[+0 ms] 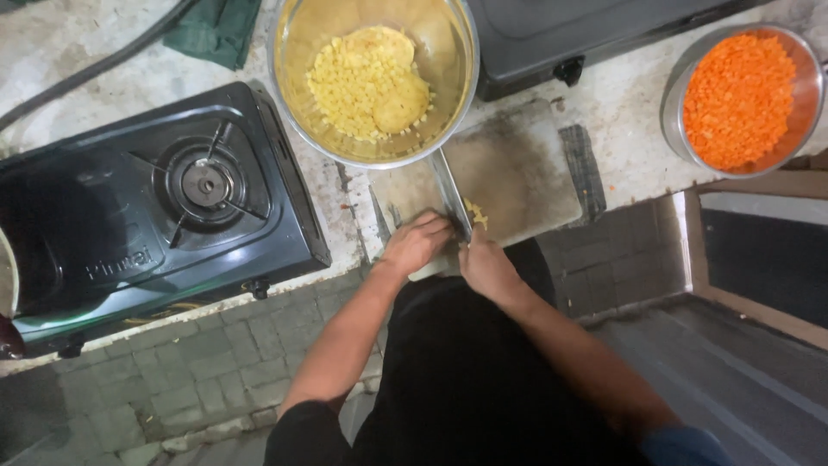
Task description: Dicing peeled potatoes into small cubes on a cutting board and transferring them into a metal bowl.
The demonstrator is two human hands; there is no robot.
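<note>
A worn grey cutting board [517, 168] lies on the stone counter. A long knife [450, 190] rests across it, its blade pointing towards the big bowl. My right hand [487, 269] grips the knife's handle at the board's near edge. My left hand [418, 243] sits with curled fingers against the left side of the blade, and whatever is under it is hidden. A few small yellow diced bits [474, 214] lie just right of the blade.
Behind the board stands a steel bowl [457, 95] of yellow diced pieces with some larger chunks. A steel bowl [674, 103] of orange diced pieces is at the right. A black gas stove [147, 207] sits at the left, another black appliance [586, 34] and a green cloth [216, 30] at the back.
</note>
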